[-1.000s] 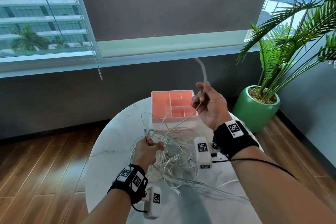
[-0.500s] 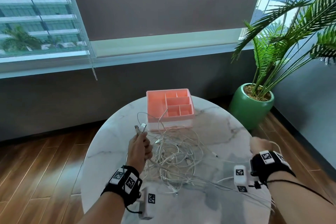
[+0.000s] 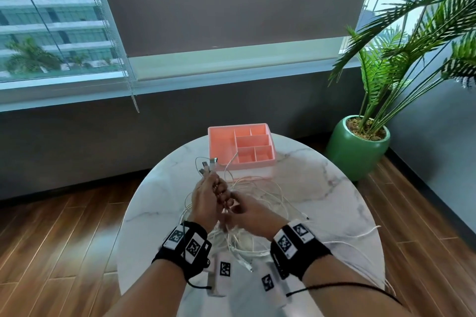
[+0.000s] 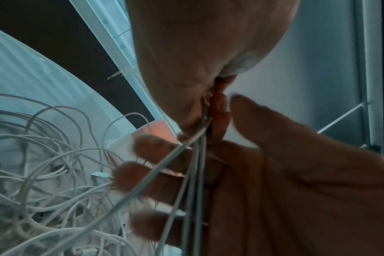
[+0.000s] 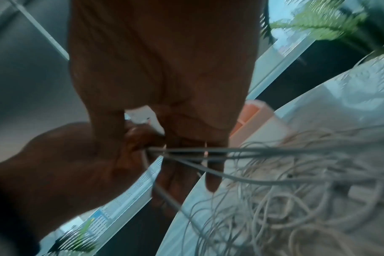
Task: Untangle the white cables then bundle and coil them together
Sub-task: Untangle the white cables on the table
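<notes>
The left hand (image 3: pixel 206 198) clamps the plug ends upright; the cables (image 3: pixel 257 193) hang down to the desk (image 3: pixel 334 188), past the right hand's (image 3: pixel 249 216) loosely spread fingers (image 4: pixel 143 145)

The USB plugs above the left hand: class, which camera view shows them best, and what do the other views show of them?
The head view: the USB plugs stick up clear above the left hand, in front of the pink tray. In the left wrist view, that hand hides them; only one loose plug in the pile shows. The right wrist view shows only cables leaving the grip.
</notes>
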Demonstrator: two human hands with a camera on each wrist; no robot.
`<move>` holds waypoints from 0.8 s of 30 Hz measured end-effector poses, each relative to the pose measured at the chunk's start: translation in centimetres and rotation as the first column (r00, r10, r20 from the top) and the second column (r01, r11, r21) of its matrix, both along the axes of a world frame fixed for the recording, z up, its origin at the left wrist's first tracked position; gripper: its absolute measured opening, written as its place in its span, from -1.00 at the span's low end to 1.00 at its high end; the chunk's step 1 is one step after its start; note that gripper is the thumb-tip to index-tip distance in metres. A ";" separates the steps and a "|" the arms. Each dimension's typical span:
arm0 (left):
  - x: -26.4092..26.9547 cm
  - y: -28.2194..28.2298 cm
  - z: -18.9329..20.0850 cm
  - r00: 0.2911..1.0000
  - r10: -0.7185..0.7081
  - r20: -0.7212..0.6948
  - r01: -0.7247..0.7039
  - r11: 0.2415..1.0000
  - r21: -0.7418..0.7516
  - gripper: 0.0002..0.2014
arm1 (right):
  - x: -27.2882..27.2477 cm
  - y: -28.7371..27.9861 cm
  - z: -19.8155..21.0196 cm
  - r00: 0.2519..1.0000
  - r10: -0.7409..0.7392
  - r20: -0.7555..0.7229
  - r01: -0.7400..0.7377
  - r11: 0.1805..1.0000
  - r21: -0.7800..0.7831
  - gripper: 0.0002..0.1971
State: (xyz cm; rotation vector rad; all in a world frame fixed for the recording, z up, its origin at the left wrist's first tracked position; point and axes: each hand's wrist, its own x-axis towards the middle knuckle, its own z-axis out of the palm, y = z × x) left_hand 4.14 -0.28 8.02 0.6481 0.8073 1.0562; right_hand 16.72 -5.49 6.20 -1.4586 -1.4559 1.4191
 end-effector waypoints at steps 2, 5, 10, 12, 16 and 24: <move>-0.4 0.0 0.1 0.999 0.033 0.035 -0.033 0.999 -0.011 -0.61 | -0.8 0.2 -0.7 0.999 -0.008 0.032 0.009 1.000 -0.028 -0.80; -1.7 0.3 -0.3 0.994 0.101 0.050 -0.099 0.994 -0.035 -0.59 | 0.6 -0.2 -1.1 0.990 0.062 0.130 -0.059 0.998 -0.026 -0.79; -2.4 0.3 -1.1 0.990 0.131 0.061 -0.130 0.991 -0.021 -0.63 | 3.5 -1.3 -1.9 0.977 0.113 0.183 -0.110 0.994 -0.023 -0.74; -2.4 0.5 -0.9 0.986 0.148 0.074 -0.147 0.989 -0.017 -0.65 | 4.8 -2.0 -2.3 0.964 0.104 0.244 -0.105 0.994 -0.009 -0.70; -2.3 0.9 -1.0 0.982 0.187 0.021 -0.187 0.982 -0.004 -0.67 | 7.8 -3.8 -4.6 0.893 0.085 0.442 -0.126 0.990 0.063 -0.61; -2.4 1.6 -2.1 0.966 0.249 -0.076 -0.252 0.967 -0.031 -0.66 | 14.9 -8.8 -8.7 0.757 0.027 0.653 0.034 0.996 -0.080 -0.45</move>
